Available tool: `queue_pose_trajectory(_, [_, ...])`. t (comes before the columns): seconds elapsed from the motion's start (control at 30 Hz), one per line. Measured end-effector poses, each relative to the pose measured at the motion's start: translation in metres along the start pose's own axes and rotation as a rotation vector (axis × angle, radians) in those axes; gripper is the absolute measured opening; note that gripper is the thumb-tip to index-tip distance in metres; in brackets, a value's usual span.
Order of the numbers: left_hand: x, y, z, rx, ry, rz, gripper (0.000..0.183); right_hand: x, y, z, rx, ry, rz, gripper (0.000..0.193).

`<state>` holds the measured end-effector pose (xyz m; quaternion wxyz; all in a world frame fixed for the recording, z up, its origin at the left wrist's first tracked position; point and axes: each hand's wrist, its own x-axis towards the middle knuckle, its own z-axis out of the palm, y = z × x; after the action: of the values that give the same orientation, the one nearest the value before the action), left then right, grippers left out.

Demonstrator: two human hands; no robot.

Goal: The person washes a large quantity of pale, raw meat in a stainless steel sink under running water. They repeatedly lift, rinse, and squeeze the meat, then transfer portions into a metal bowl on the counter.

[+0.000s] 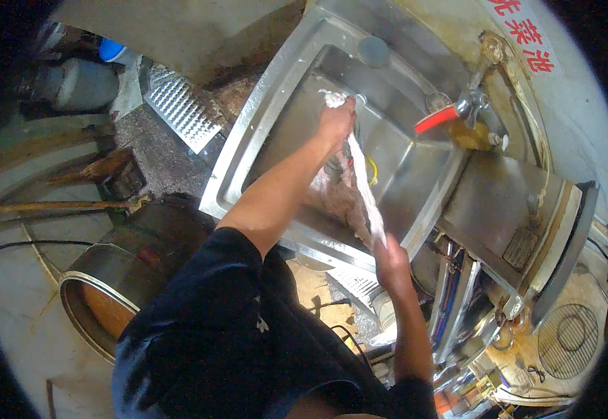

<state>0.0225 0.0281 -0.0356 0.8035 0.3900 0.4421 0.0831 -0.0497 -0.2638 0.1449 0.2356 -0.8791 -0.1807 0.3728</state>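
Between my two hands a limp cloth is stretched, white along its upper edge, with a pinkish-brown part hanging below. My left hand is closed round the far end, where a white bunched bit sticks out past the fingers. At the near end my right hand grips the cloth close to the sink's front rim. Beneath them lies a stainless steel sink. Part of a yellow ring-shaped thing shows in the basin beside the cloth; the rest is hidden.
A tap with a red handle stands at the sink's right. A round grey disc sits at the back of the sink. On the left are a perforated metal sheet and a large dark drum. A round fan grille is at lower right.
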Motion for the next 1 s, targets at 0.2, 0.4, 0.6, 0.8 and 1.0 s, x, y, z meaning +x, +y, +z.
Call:
queue_pose_trajectory(0.2, [0.000, 0.024, -0.005, -0.292, 0.064, -0.029, 0.037, -0.015, 0.067, -0.011, -0.296, -0.048, -0.041, 0.020])
queue_pose_trajectory(0.4, [-0.057, 0.018, 0.010, 0.047, -0.186, 0.058, 0.051, 0.050, 0.026, 0.003, -0.192, 0.159, -0.446, 0.058])
queue_pose_trajectory(0.6, [-0.095, -0.014, 0.021, -0.147, -0.316, -0.089, 0.053, 0.161, -0.039, 0.049, 0.381, 0.135, -0.343, 0.044])
queue_pose_trajectory(0.8, [-0.083, -0.044, 0.015, -0.096, -0.081, -0.298, 0.042, 0.134, -0.039, 0.060, 0.510, 0.078, -0.280, 0.029])
queue_pose_trajectory(1.0, [-0.028, -0.064, -0.009, 0.153, 0.114, -0.178, 0.039, 0.067, -0.031, 0.037, 0.194, -0.115, 0.021, 0.033])
